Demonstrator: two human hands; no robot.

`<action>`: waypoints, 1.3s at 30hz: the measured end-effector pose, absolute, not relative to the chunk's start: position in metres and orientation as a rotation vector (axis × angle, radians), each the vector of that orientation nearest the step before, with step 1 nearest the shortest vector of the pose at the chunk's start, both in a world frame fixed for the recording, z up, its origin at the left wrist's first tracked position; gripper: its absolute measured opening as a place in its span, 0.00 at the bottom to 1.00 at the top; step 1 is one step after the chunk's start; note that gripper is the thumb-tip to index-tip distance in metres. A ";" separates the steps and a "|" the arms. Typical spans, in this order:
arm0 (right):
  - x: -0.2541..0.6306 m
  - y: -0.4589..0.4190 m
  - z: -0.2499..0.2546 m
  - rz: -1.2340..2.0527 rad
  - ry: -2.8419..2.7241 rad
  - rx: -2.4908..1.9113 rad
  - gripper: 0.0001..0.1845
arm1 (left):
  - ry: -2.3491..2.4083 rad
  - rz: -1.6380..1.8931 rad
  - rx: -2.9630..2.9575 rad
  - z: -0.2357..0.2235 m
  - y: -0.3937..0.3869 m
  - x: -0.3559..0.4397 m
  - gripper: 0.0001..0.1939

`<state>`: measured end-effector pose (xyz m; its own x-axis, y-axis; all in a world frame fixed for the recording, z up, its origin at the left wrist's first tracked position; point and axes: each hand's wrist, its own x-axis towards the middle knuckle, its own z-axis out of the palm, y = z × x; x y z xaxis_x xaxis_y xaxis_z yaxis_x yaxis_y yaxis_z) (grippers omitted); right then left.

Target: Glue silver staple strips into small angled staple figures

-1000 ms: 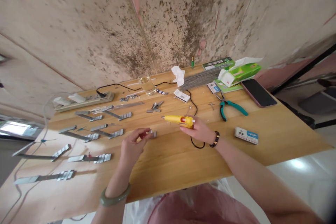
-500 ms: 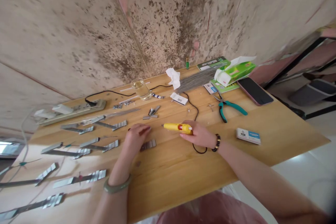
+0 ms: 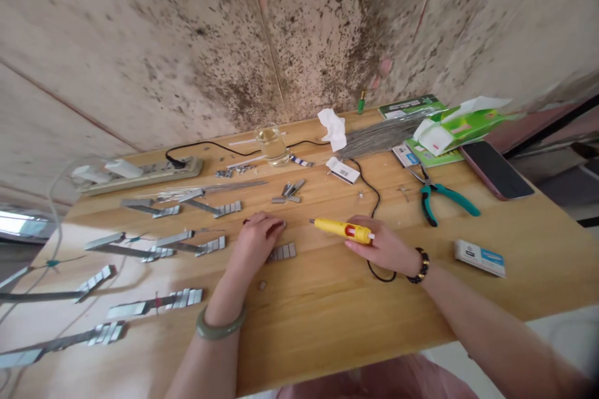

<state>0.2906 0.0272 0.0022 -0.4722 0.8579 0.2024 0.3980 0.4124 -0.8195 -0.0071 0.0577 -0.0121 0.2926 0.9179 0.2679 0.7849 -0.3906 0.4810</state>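
Note:
My right hand [image 3: 384, 245] is wrapped round a yellow hot glue gun [image 3: 340, 229], its nozzle pointing left toward my other hand. My left hand [image 3: 258, 238] rests low over the table with thumb and fingers pinched together; whatever is at the fingertips is too small to make out. Just below those fingers lies a short row of grey metal strips [image 3: 283, 252], partly covered by the hand. A little pile of loose grey strips [image 3: 290, 192] sits beyond it. To the left, several assembled grey metal strip pieces [image 3: 187, 298] are spread out.
Teal-handled pliers [image 3: 449, 197], a small box [image 3: 480, 257] and a phone [image 3: 496, 169] lie to the right. A glass of liquid [image 3: 272, 146], crumpled tissue [image 3: 333, 129] and a bundle of thin wires [image 3: 388, 134] stand along the wall. A power strip [image 3: 154, 174] sits back left.
The view has swung, so the table's contents appear farther right. My hands keep nearly the same poses, with the glue gun still in the right one.

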 end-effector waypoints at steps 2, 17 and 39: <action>0.290 0.027 0.004 0.961 -2.052 -1.067 0.02 | 1.548 0.788 2.284 -0.010 0.055 -0.006 0.08; 0.290 0.017 0.009 1.162 -1.880 -1.005 0.07 | 1.292 1.047 1.627 0.006 0.037 0.017 0.08; 0.290 0.016 0.004 1.212 -1.869 -1.030 0.08 | 1.261 1.026 1.581 0.011 0.029 0.025 0.10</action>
<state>0.2901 0.0157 0.0038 -0.4608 0.8799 0.1155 0.2533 0.2551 -0.9331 0.0249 0.0293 0.0108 0.1557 0.9835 0.0917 0.2898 -0.1343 0.9476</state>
